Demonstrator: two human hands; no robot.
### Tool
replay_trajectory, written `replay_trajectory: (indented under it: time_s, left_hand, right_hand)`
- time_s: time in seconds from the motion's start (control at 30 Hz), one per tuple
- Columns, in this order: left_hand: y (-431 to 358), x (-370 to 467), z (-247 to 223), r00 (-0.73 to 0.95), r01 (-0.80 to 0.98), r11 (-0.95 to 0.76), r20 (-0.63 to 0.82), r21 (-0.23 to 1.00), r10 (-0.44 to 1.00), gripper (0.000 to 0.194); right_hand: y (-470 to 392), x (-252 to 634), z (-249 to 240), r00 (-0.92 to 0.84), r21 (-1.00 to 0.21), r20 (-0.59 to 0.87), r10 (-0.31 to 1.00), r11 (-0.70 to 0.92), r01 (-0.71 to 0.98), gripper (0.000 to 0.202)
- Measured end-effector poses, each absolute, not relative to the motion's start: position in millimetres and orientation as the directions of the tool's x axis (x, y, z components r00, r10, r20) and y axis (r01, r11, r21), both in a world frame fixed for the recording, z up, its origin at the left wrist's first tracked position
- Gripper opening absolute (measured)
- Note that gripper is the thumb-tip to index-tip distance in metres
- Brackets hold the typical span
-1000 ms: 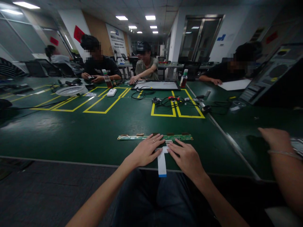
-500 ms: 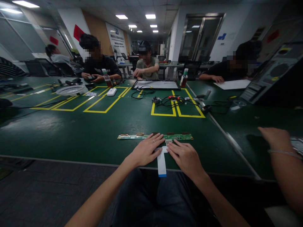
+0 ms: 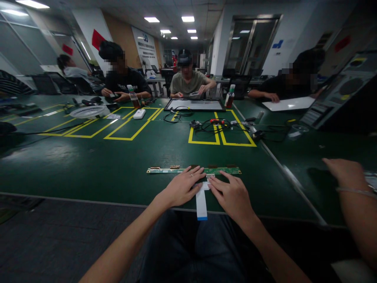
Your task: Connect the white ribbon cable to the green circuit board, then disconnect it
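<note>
A long, narrow green circuit board (image 3: 165, 170) with copper-coloured tabs along its far edge lies near the table's front edge. My left hand (image 3: 184, 186) rests flat, fingertips on the middle of the board and thumb against a white ribbon cable (image 3: 201, 202). That flat cable bends near a small white connector (image 3: 210, 176) and its blue-tipped end hangs over the edge. With thumb and fingers, my right hand (image 3: 231, 192) grips the cable's upper end at the connector. One of its fingers stretches onto the board; the exact contact is partly hidden.
A co-worker's arm (image 3: 350, 188) reaches in at right, beyond a metal seam strip (image 3: 290, 177). Ahead lie tangled black cables (image 3: 203, 126), a framed panel (image 3: 194, 105), two bottles (image 3: 229, 97) and a white fan (image 3: 90, 112). Several people sit around the green table (image 3: 88, 165).
One finger of my right hand has lifted off the connector and stretched forward onto the board. My left hand stays put. The person opposite has straightened and moved their hands apart.
</note>
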State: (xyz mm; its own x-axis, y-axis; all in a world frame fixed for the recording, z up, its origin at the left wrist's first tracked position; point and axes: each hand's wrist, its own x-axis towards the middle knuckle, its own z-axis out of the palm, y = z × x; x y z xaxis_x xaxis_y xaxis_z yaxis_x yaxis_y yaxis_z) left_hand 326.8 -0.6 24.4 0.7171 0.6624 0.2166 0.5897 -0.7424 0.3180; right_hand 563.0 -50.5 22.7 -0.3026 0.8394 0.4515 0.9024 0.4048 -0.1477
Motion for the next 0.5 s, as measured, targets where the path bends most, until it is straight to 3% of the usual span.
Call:
replay_trajectory:
  time_s: [0.5]
  left_hand:
    - [4.2,326.6,23.9,0.715,0.587,-0.734,0.206,0.343,0.668,0.051]
  right_hand:
    - [-47.0,560.6,22.1,-0.252,-0.128,0.470,0.846,0.348,0.929,0.024]
